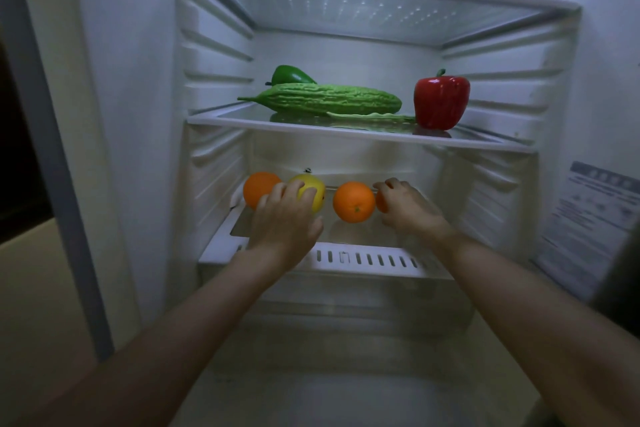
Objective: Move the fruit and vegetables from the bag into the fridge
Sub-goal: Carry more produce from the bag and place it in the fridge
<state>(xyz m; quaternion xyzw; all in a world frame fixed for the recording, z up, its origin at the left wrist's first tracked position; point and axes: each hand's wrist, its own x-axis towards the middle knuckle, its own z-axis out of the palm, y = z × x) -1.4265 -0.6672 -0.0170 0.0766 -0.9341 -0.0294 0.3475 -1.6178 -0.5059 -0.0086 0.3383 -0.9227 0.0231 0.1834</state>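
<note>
Placing fruit on lower shelf [363, 255]: left hand [282, 222] cups yellow fruit [313, 196], right hand [408, 208] fingers curled on partly hidden orange fruit [381, 203]; veg already on upper shelf [311, 125]; bag unseen, remainder unknown.

Printed label sheet [588, 218] sticking on white wall at right; dark doorway [17, 149] showing at far left.

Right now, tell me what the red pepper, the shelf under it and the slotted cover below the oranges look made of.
Red pepper: probably moulded plastic, not real; very glossy, even skin with hard highlights.
Shelf: clear glass in a white, likely plastic rim; it mirrors the pepper and the bitter gourd.
Slotted cover: white matt plastic, judging by the moulded vent slots.
</note>
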